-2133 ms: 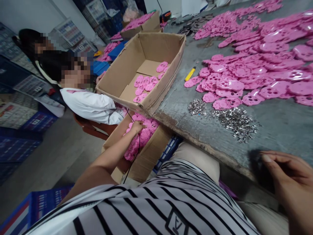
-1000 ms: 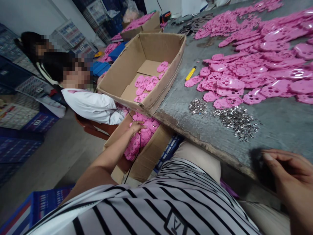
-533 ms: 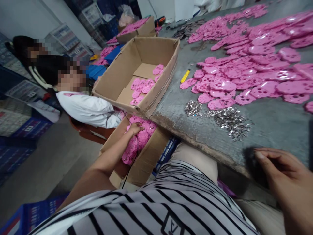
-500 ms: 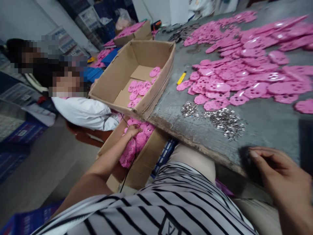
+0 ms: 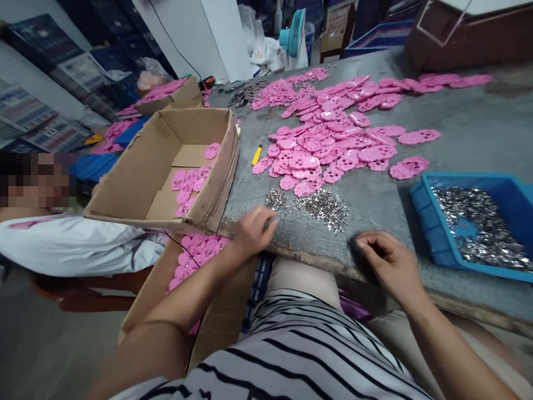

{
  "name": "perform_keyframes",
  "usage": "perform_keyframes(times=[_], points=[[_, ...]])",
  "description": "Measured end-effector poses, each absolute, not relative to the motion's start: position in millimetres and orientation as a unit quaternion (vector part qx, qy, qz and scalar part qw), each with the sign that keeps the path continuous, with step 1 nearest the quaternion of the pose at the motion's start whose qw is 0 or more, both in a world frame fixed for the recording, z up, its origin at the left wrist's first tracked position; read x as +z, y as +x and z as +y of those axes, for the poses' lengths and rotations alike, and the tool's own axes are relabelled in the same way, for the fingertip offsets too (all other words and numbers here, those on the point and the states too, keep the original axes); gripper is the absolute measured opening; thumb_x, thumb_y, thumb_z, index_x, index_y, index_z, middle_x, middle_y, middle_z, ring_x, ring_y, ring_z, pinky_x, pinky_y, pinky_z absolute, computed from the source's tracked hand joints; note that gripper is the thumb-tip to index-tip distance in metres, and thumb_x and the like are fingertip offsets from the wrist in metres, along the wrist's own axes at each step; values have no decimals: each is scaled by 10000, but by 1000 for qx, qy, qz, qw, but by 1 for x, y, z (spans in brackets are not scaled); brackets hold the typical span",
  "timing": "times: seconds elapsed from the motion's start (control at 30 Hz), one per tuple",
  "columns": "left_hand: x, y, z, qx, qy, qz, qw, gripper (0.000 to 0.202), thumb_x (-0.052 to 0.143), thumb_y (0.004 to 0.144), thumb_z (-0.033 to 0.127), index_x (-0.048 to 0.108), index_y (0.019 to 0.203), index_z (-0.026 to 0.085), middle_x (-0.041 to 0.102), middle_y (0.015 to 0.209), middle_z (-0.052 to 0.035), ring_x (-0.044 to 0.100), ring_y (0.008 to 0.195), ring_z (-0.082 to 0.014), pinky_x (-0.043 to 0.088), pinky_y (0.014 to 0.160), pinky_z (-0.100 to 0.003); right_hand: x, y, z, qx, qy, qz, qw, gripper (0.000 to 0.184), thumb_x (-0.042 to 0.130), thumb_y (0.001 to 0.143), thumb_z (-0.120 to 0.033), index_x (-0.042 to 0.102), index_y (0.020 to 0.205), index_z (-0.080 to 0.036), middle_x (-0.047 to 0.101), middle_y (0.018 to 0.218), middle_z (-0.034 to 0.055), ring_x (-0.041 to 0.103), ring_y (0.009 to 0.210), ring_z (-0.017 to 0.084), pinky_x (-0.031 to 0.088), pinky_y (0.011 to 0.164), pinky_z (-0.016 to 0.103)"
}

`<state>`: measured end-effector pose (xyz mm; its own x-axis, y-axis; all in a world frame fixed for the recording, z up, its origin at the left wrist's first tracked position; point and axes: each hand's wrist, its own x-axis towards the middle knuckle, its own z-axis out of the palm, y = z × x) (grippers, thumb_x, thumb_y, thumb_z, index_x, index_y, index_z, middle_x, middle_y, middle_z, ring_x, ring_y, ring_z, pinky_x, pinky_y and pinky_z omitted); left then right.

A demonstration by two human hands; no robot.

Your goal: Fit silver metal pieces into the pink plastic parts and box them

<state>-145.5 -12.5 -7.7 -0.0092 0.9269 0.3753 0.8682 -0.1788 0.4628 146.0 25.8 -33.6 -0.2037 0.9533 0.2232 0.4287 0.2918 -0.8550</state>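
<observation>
My left hand (image 5: pixel 253 230) is above the table's front edge, its fingers curled in with the thumb against them. A small dark spot shows at the thumb; I cannot make out whether it is an object. Just beyond it lie small piles of shiny metal pieces (image 5: pixel 323 208). Lower on the same edge, my right hand (image 5: pixel 389 261) rests with its fingers bent together. A dark patch is under its fingertips, and what they hold, if anything, is hidden. Flat pink plastic pieces with holes (image 5: pixel 308 161) are heaped across the table (image 5: pixel 462 111) past both hands.
An open cardboard box (image 5: pixel 133 172) holding some pink pieces stands at the table's left end. Below it, another carton (image 5: pixel 222 316) contains more. A yellow cutter (image 5: pixel 257 155) lies beside the heap. To the right is a blue tray (image 5: pixel 433 222) of metal pieces. A person (image 5: pixel 83 239) sits left.
My left hand has come up out of the lower carton of pink pieces to the table edge. The view has swung right, bringing the blue tray into sight. My right hand keeps its bent pose.
</observation>
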Motion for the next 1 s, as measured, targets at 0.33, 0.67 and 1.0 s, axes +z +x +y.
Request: perform_keyframes(times=[0.33, 0.67, 1.0], points=[[17, -98, 154, 158, 728, 666, -26, 523, 583, 789, 123, 493, 1304, 151, 463, 1402, -175, 382, 1282, -324, 293, 1046, -479, -34, 146, 24, 327, -498, -683, 423, 222, 553, 774, -400, 595, 640, -228, 651, 754, 45, 609, 736, 202, 494, 716, 345], [26, -123, 164, 192, 703, 685, -14, 271, 428, 879, 120, 654, 1026, 152, 685, 1049, -146, 585, 1064, -278, 308, 1003, -466, -37, 145, 27, 348, -491, -676, 425, 216, 558, 773, -396, 590, 644, -225, 655, 760, 52, 605, 738, 207, 485, 708, 351], [36, -99, 88, 533, 430, 586, 433, 114, 429, 814, 152, 477, 913, 183, 623, 753, -28, 635, 642, -145, 449, 512, -222, -37, 145, 24, 341, -495, -675, 429, 197, 545, 789, -388, 593, 687, -227, 647, 762, 47, 598, 740, 204, 474, 711, 339]])
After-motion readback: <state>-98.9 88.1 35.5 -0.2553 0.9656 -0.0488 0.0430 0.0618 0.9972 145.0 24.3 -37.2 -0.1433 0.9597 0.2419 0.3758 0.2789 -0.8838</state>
